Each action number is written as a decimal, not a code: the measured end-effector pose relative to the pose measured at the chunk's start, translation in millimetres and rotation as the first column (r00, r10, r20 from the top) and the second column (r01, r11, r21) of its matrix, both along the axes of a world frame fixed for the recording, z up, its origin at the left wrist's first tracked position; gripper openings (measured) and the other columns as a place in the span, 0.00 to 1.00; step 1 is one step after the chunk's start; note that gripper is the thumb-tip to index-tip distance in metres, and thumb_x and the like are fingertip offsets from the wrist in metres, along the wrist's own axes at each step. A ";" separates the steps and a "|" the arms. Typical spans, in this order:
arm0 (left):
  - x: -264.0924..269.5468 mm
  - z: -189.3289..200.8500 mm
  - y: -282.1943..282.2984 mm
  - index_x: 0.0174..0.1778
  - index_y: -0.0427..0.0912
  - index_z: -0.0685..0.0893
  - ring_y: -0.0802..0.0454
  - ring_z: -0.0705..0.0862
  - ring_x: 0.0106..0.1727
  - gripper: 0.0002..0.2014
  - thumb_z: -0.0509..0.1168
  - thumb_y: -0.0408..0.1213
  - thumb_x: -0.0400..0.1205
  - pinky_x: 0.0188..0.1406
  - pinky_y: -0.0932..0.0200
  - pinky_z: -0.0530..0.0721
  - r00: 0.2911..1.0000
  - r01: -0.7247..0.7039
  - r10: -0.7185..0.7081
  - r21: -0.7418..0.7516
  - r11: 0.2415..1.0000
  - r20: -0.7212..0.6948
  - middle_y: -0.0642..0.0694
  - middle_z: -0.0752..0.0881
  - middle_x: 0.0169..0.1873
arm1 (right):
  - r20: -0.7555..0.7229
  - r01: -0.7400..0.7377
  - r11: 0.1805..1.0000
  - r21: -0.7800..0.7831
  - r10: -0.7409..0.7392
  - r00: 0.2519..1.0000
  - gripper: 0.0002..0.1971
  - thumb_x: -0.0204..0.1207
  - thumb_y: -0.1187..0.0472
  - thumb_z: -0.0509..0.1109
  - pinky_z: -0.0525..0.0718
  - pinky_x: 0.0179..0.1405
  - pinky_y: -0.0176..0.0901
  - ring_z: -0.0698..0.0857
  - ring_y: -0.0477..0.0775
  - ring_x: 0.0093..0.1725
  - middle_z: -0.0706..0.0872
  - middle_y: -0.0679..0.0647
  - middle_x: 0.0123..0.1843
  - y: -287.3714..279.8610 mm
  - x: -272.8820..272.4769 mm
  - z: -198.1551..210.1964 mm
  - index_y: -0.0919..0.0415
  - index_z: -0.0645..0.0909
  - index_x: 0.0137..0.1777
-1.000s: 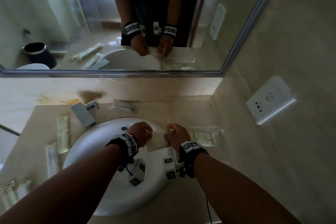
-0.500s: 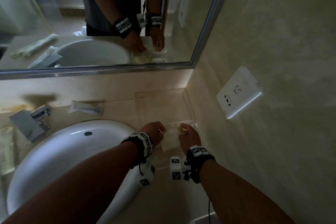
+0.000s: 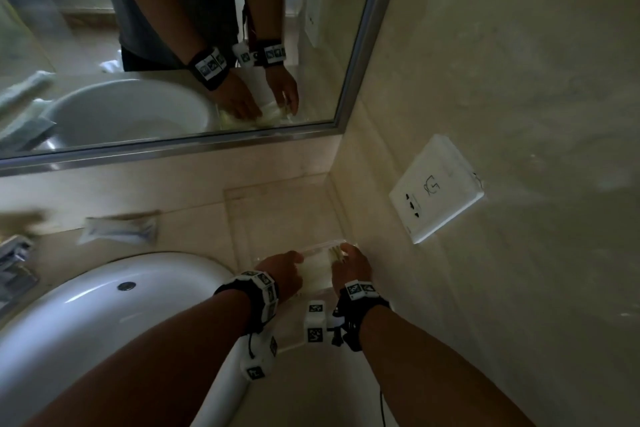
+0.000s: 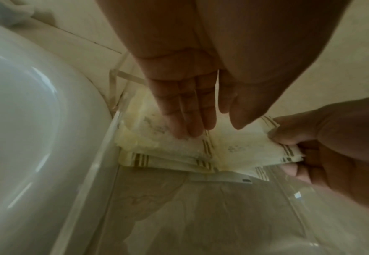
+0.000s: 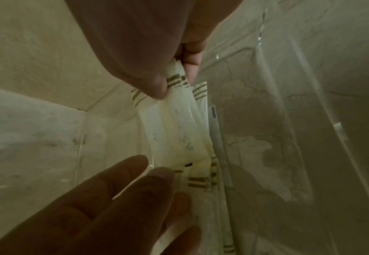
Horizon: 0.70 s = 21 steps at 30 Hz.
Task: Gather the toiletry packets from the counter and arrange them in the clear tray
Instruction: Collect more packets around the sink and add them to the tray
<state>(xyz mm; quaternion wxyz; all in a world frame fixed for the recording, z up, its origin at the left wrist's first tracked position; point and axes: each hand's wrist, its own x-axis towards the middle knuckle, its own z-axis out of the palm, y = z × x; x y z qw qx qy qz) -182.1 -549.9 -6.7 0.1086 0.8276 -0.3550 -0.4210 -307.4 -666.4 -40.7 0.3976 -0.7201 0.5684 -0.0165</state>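
At the right end of the beige stone tabletop, seen from the head, a clear hard-walled tray sits in the corner between the round white sink and the wall. Both hands are down in its near end on a small stack of cream packets; a half second ago they held the packets just above the tray. One more packet, clear and crinkly, lies on the tabletop behind the sink, and a white socket plate is on the wall.

From the left wrist, the left hand lies flat, fingers straight and together, tips pressing the top of the stack. The packets are thin, soft rectangles with brown stripes at their ends, fanned slightly over one another against the tray's near wall. The right hand pinches their right ends.

From the right wrist, the right hand's thumb and fingers are closed on the striped end of the packets, while the left hand's straight fingers rest on the far end. A narrow white strip lies alongside the stack on the tray floor.
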 end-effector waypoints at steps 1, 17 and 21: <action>0.7 -1.6 0.3 0.77 0.52 0.70 0.46 0.80 0.68 0.25 0.62 0.41 0.83 0.64 0.57 0.78 1.000 0.019 -0.019 0.022 1.000 -0.005 0.47 0.80 0.70 | -0.034 -0.002 1.000 0.016 0.003 0.999 0.23 0.82 0.63 0.63 0.75 0.67 0.42 0.79 0.58 0.71 0.79 0.57 0.73 -0.6 1.4 -2.6 0.56 0.72 0.78; 0.8 -8.2 7.3 0.76 0.58 0.73 0.42 0.74 0.71 0.23 0.61 0.46 0.83 0.72 0.51 0.75 0.950 0.292 -0.298 0.066 0.954 0.095 0.44 0.67 0.72 | -0.155 -0.087 0.994 0.065 0.096 0.983 0.22 0.77 0.47 0.64 0.79 0.64 0.48 0.83 0.56 0.56 0.83 0.54 0.63 14.6 15.2 -19.6 0.54 0.77 0.69; -2.0 -5.7 8.3 0.73 0.60 0.76 0.43 0.69 0.74 0.21 0.62 0.45 0.82 0.75 0.49 0.71 0.897 0.405 -0.405 0.033 0.914 0.179 0.48 0.65 0.76 | -0.273 -0.170 0.985 -0.011 0.161 0.949 0.31 0.81 0.42 0.64 0.74 0.73 0.54 0.74 0.61 0.75 0.73 0.57 0.78 15.8 12.0 -17.1 0.52 0.63 0.81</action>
